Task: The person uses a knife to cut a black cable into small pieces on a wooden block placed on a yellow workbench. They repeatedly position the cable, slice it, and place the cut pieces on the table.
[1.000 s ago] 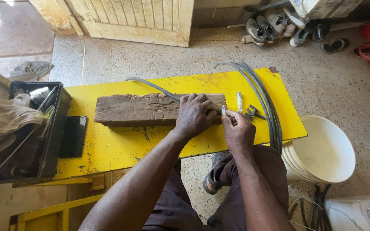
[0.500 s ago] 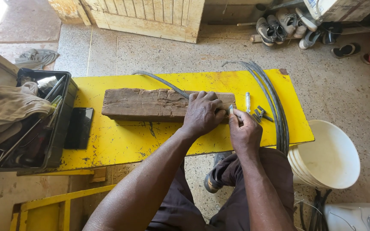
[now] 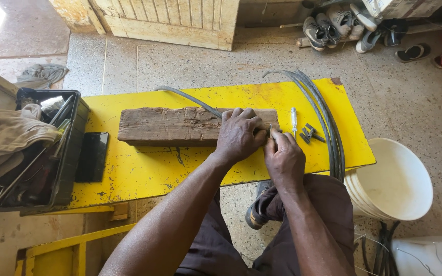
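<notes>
From the head view, your left hand [image 3: 239, 135] lies palm-down on the right end of the weathered wooden block [image 3: 180, 126], fingers curled over it. Your right hand [image 3: 284, 159] pinches what seems a small nail [image 3: 270, 130] against the block's end. The block rests on the yellow bench [image 3: 144, 171], with a screwdriver [image 3: 293, 120] and grey cable bundle [image 3: 328, 133] just beside. A black toolbox [image 3: 70, 153] sits left, a white bucket [image 3: 395, 181] right, on speckled floor [image 3: 190, 64].
</notes>
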